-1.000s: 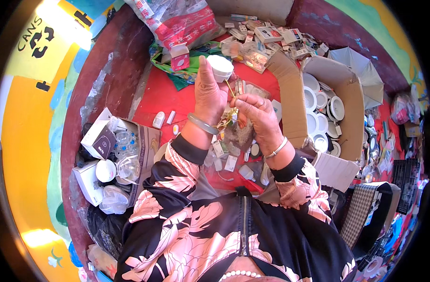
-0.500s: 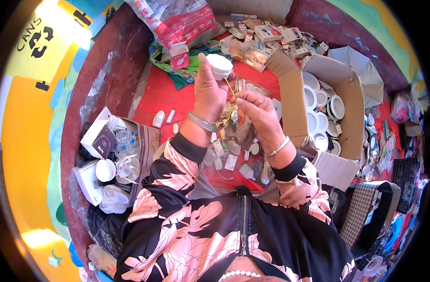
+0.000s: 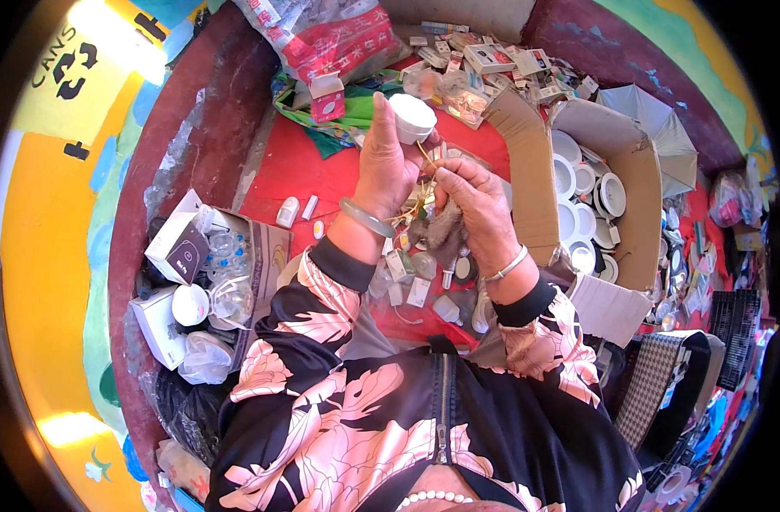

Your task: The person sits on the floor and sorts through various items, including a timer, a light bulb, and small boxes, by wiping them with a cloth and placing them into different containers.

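Note:
My left hand (image 3: 380, 179) is closed around a round white plastic housing (image 3: 413, 118), its thumb upright along the near side. From the housing's underside a thin yellowish wire (image 3: 423, 154) runs toward my right hand (image 3: 482, 212), whose thumb and fingertips pinch it. A grey fuzzy rag (image 3: 445, 235) hangs just below the right fingers; whether they also grip it I cannot tell. Beneath both hands lie small white boxes, a bulb-like white piece (image 3: 447, 309) and other loose parts on a red cloth (image 3: 296, 171).
To the right stands an open cardboard carton (image 3: 526, 183) with several white round fittings (image 3: 612, 194). On the left, another carton (image 3: 266, 264) holds clear plastic pieces. Small boxes (image 3: 490, 58) pile up at the back beside a large printed bag (image 3: 330, 34) and a pink box (image 3: 327, 98).
The white housing and my left hand have shifted slightly right. My right hand's pinching fingers have moved a little up and right along with the wire.

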`<state>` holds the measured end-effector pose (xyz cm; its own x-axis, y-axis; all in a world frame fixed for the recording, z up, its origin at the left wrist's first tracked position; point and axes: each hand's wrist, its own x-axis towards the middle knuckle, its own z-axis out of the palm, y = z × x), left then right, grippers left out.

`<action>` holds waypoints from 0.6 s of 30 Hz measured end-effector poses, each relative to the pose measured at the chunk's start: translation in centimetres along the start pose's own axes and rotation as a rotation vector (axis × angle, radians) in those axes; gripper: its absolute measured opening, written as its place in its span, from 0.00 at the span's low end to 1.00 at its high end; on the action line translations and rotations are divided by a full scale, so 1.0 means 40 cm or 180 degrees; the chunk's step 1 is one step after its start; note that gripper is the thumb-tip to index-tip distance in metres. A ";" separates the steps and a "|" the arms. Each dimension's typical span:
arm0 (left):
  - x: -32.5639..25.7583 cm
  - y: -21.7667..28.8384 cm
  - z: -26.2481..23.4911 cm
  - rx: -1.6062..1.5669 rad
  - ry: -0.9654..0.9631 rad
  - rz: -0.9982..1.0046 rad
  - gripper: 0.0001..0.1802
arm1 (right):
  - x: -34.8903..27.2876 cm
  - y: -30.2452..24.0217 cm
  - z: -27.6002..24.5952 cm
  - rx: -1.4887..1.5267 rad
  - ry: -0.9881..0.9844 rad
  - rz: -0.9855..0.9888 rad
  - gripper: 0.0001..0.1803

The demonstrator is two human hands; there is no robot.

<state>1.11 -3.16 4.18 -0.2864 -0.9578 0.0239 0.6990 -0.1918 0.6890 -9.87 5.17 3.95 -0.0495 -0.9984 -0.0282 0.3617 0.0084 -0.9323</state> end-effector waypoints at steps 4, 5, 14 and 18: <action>0.037 0.009 -0.026 -0.0032 0.0274 0.0497 0.31 | -0.012 -0.005 -0.009 -0.0310 -0.0302 0.0000 0.10; 0.042 0.013 -0.029 -0.0083 0.0393 0.0611 0.30 | -0.014 -0.004 -0.008 -0.0319 -0.0307 0.0051 0.10; 0.023 0.004 -0.031 -0.0173 -0.0008 0.0085 0.25 | -0.001 0.000 0.003 -0.0071 -0.0064 0.0149 0.09; 0.060 0.016 -0.052 -0.0295 0.0455 0.0618 0.25 | -0.018 -0.013 -0.004 -0.0251 -0.0296 0.0168 0.08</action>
<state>2.24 -6.03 3.18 -0.0499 -0.9979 0.0421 0.7907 -0.0137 0.6121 -10.16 5.89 4.42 0.0556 -0.9973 -0.0478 0.2870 0.0618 -0.9559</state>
